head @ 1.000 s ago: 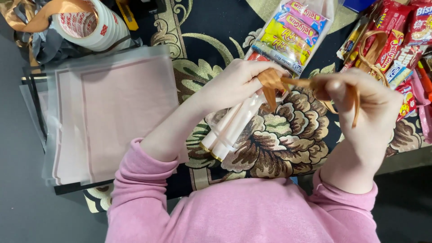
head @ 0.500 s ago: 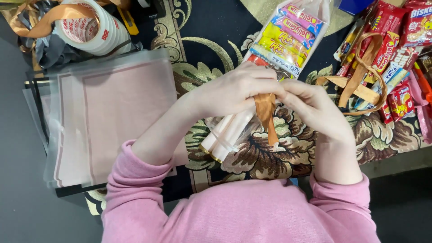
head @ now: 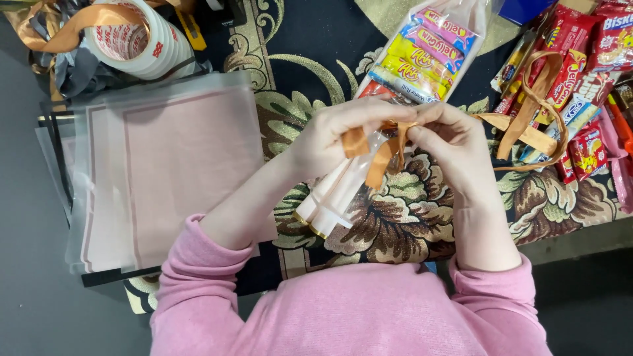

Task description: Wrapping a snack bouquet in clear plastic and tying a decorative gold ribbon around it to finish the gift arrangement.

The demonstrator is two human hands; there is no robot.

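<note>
Your left hand (head: 330,142) and right hand (head: 448,142) both pinch the orange ribbon (head: 379,155) around the clear snack bag (head: 395,86), fingers closed; the knot seems hidden.

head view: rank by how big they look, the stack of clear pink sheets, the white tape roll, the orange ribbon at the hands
1. Stack of clear pink plastic sheets, by far the largest.
2. White tape roll, partly cut off at the top edge.
3. Orange ribbon piece pinched by left hand and right hand; smallest, though partly hidden.
</note>
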